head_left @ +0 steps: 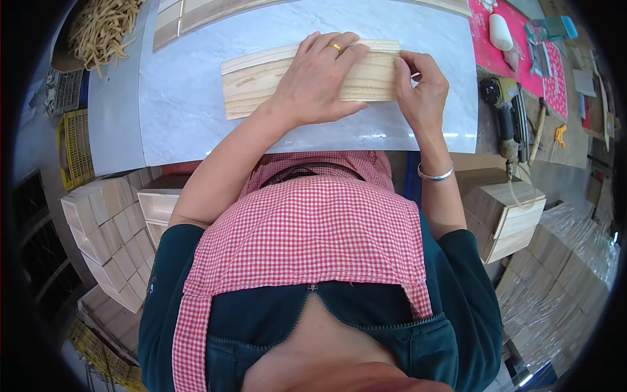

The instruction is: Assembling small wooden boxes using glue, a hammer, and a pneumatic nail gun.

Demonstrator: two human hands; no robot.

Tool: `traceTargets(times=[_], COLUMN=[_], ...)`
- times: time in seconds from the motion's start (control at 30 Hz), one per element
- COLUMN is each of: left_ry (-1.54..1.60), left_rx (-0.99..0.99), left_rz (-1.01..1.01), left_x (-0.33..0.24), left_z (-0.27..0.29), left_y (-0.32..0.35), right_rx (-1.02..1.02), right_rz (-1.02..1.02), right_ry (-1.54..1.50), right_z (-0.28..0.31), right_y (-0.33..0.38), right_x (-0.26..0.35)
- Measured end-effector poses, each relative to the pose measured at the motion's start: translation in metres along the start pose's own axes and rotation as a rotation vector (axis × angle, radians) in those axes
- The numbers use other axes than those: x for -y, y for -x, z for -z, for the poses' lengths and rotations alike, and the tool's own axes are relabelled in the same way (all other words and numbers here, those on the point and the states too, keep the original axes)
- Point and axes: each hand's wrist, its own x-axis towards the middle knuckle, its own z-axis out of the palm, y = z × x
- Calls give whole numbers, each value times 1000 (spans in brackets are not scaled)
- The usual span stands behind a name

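A pale marbled worktop (196,98) is seen spread wide, and near the middle of its far half a stack of light pine boards (261,81) is being held flat. The boards are long, thin and pale yellow, with fine straight grain and a few darker streaks; at least two are made out at the stepped far edge, though the exact count cannot be told. The left hand (320,78) is laid flat, fingers spread wide, pressing down on the top board, one gold ring shown on a finger. The right hand (421,88) is curled narrow around the right end of the stack, gripping it at the edge, one silver bangle worn on the wrist. Beyond the worktop's right edge one nail gun (506,114) is lying near the pink cloth (506,59), on which one white bottle (501,31) is resting. Past the far left corner a heap of tan strips (104,26) is spotted.
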Motion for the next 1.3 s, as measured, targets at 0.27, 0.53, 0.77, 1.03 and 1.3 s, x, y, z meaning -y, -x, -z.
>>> traceTargets(times=[0.27, 0.53, 0.77, 1.03, 1.3], left_ry=[4, -30, 75, 76, 122], left_rx=[-31, -29, 108, 53, 36], left_rz=[-25, -82, 6, -21, -26], left_x=[3, -1, -7, -7, -7], left_z=[-6, 2, 5, 0, -2], left_y=[-6, -17, -26, -22, -22], right_rx=[42, 210, 283, 326, 16], right_rz=[-53, -40, -12, -50, -78], right_ry=[-138, -9, 93, -14, -153], right_z=[11, 54, 53, 62, 19], right_y=[6, 36, 36, 24, 4], right_x=[-5, 0, 0, -5, -10])
